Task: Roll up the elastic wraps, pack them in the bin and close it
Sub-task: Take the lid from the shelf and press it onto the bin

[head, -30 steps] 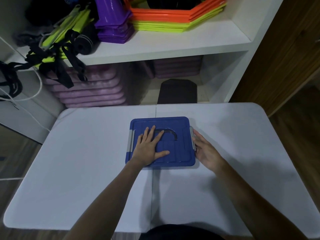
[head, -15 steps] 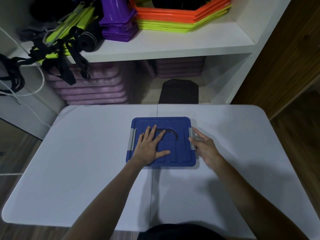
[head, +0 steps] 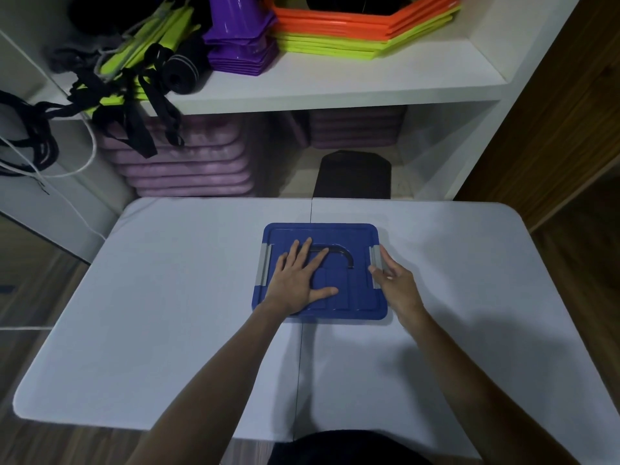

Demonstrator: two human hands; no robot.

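My left hand (head: 298, 280) lies flat, fingers spread and straight, pressing down on the blue plastic lid (head: 320, 270) of the square storage bin, which sits near the middle of the white counter (head: 167, 297), a little toward its far edge. The lid's black recessed carry handle (head: 339, 253) runs just under my fingertips. My right hand (head: 396, 283) is at the lid's right edge, its fingers loosely bent and touching the grey plastic latch (head: 375, 263) there; I cannot tell whether that latch has snapped down yet. The matching grey latch on the left side (head: 264, 265) sits untouched just beside my left hand. No elastic wraps are in view on the counter, so I judge they are already inside and I am on the closing step. The risk from here is a lid that only looks shut: if a rolled wrap stands proud of the rim, the lid would ride high on one side and a latch would fail to catch or spring back. Pushing the right latch sideways rather than down could also slide the whole bin toward the counter's left edge, since only my flat palm steadies it. Leaving the left latch undone would let the lid lift when the bin is carried.
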